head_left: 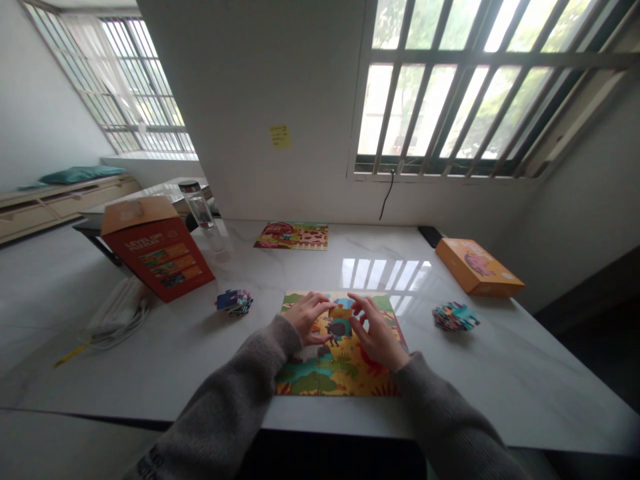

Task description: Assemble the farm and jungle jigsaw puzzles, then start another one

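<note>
Head view: both hands bent over a jigsaw puzzle, lower centre of the frame.

The left hand (307, 319) and right hand (377, 331) curve inward with fingers spread, neither clenched, and meet over the middle of the jigsaw puzzle (337, 377); whether either pinches a piece cannot be told. The puzzle lies flat near the front edge of the marble-topped table (310, 273). Working from both sides with the fingertips, as shown, keeps the palms clear of the picture's centre. A pile of loose puzzle pieces (234, 302) sits left of the hands and a second pile of pieces (455, 317) right. Farther off are a second picture puzzle (293, 235) at upper centre, a red carton (157, 250) at left and an orange box (479, 267) at right.
</note>
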The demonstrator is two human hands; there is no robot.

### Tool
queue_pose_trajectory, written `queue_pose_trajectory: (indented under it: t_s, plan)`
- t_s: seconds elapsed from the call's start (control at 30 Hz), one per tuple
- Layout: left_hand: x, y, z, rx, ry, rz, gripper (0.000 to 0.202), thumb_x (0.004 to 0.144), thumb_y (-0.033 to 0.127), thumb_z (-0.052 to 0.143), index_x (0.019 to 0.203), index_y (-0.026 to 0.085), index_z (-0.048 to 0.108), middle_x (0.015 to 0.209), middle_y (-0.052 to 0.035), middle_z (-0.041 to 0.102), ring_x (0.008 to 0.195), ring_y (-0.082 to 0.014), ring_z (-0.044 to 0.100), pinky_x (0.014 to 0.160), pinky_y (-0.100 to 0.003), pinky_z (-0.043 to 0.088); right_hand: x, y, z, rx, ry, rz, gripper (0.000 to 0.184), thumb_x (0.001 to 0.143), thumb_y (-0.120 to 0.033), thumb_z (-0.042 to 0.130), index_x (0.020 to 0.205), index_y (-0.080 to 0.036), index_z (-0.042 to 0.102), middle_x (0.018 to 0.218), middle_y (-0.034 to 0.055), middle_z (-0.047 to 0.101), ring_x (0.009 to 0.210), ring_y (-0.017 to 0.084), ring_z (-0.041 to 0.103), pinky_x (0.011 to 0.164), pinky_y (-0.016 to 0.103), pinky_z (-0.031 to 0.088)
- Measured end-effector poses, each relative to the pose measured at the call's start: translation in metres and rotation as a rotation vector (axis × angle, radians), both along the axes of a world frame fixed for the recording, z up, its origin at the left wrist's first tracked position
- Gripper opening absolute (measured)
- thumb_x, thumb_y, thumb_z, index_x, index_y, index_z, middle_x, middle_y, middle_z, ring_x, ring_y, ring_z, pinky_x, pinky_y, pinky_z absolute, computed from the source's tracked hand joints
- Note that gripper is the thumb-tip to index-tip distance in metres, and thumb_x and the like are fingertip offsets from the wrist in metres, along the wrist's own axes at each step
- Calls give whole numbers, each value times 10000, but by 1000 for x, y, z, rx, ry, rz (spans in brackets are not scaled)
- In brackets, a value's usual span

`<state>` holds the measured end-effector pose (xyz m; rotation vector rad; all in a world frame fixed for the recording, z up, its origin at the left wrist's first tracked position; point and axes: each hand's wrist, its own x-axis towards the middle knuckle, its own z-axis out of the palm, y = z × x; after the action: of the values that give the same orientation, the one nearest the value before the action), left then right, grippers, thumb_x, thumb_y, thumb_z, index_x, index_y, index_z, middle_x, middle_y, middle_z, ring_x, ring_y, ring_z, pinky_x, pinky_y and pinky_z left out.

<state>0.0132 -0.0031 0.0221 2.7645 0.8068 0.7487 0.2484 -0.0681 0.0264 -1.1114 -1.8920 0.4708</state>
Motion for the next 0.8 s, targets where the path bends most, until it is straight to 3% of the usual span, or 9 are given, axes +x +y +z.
queue_pose_trajectory:
  t_s: [0.07, 0.17, 0.33, 0.43, 0.53, 0.6, 0.8]
  plan:
    - [-3, 4, -2, -7, -13, 20, 636, 713, 407, 799, 1277, 218, 576, 1189, -100, 594, 1079, -280, 550, 982, -428, 482, 0, -1, 3, 88, -85, 15, 458, 939, -223, 561, 1388, -284, 497, 1250, 104, 553, 1106, 244, 585, 924, 429, 554]
    - [-7, 8, -4, -23, -29, 36, 636, 683, 434, 811, 1237, 207, 597, 1164, -102, 612, 1048, -279, 560, 970, -424, 481, 1, -2, 4, 159, -188, 102, 450, 906, -202, 629, 1337, -299, 540, 1320, 98, 546, 1249, 271, 525, 1041, 494, 503]
    - [-14, 6, -1, -106, -20, 43, 718, 697, 460, 791, 1331, 225, 552, 1154, -93, 653, 1072, -288, 577, 1001, -434, 449, 6, 2, 0, 214, -248, 97, 405, 902, -281, 699, 1287, -273, 573, 1254, 95, 629, 1165, 265, 595, 984, 476, 537]
    - [-27, 8, 4, -218, -94, 90, 619, 839, 429, 657, 1395, 203, 505, 1103, -83, 686, 1042, -258, 609, 1000, -426, 455, 10, 4, -1, 211, -262, 52, 392, 887, -322, 728, 1250, -254, 596, 1202, 92, 665, 1108, 263, 624, 949, 470, 543]
    - [-43, 13, 5, -288, -131, 135, 301, 914, 266, 504, 1158, 185, 661, 1044, -79, 702, 1004, -222, 628, 951, -379, 496, 9, 4, -2, 169, -264, 81, 362, 873, -340, 748, 1198, -244, 623, 1174, 81, 680, 1085, 247, 632, 939, 449, 541]
    - [-51, 14, 3, -277, -109, 152, 230, 888, 198, 496, 994, 176, 699, 1002, -80, 701, 977, -214, 631, 924, -365, 513, 7, 3, -2, 135, -267, 119, 331, 868, -343, 755, 1159, -238, 637, 1162, 77, 687, 1072, 240, 634, 938, 446, 536]
    - [-57, 6, -3, -200, -85, 205, 264, 850, 146, 532, 1069, 169, 677, 949, -67, 683, 928, -209, 629, 898, -362, 530, -5, -9, 14, 79, -344, 182, 279, 893, -383, 725, 1117, -232, 656, 1156, 89, 691, 1068, 252, 619, 942, 453, 495]
